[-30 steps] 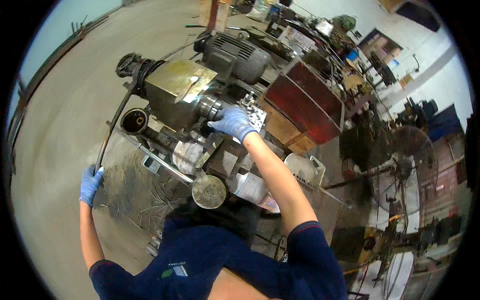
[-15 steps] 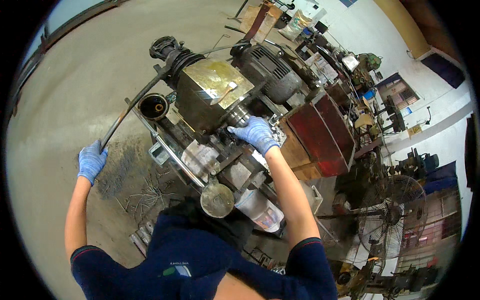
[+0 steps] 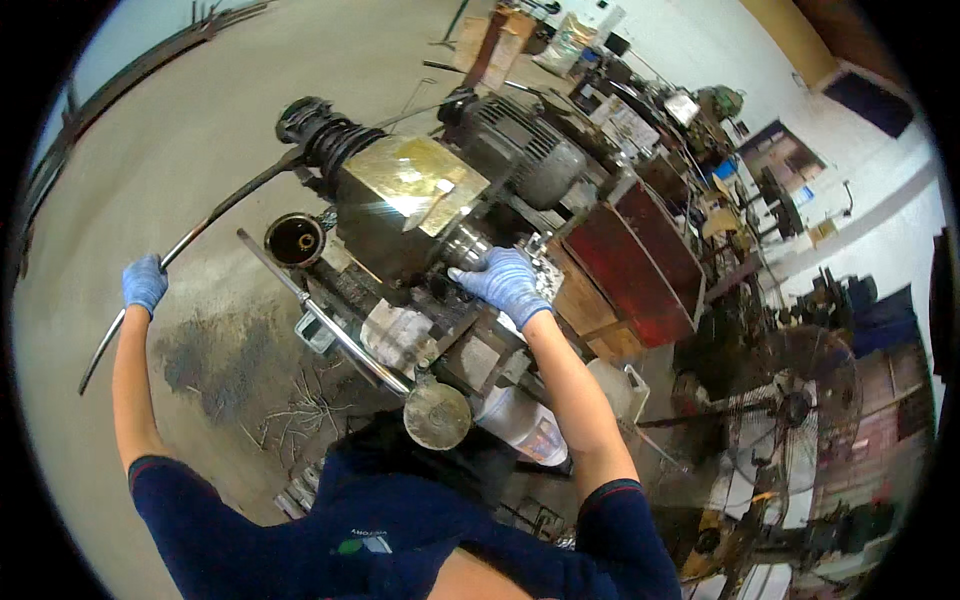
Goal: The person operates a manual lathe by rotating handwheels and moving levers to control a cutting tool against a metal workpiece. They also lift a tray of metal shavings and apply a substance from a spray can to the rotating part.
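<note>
In my gloved left hand (image 3: 146,284) is a long metal rod (image 3: 205,224), gripped with the fingers closed around it. One end curves past the hand toward the floor, and the other reaches the dark ringed end of the machine (image 3: 390,190). My gloved right hand (image 3: 505,285) is at the front of a shiny steel collar (image 3: 465,244) on the same machine. Its thumb points left under the collar and its fingers curl, hiding what they hold. On the machine's yellowish metal cover (image 3: 410,172) lies a small brush-like tool (image 3: 430,206).
A ribbed electric motor (image 3: 525,150) stands behind the machine, beside a dark red metal box (image 3: 635,265). Nearer are an oily round cup (image 3: 296,240), a slanting steel bar (image 3: 335,330), a round metal plate (image 3: 437,416) and a white bucket (image 3: 525,425). A large fan (image 3: 795,405) is at right.
My left hand has moved up and left. The rod now sticks out well beyond it, where before it ended at the hand. My right hand stays at the collar; the whole view has shifted slightly.
</note>
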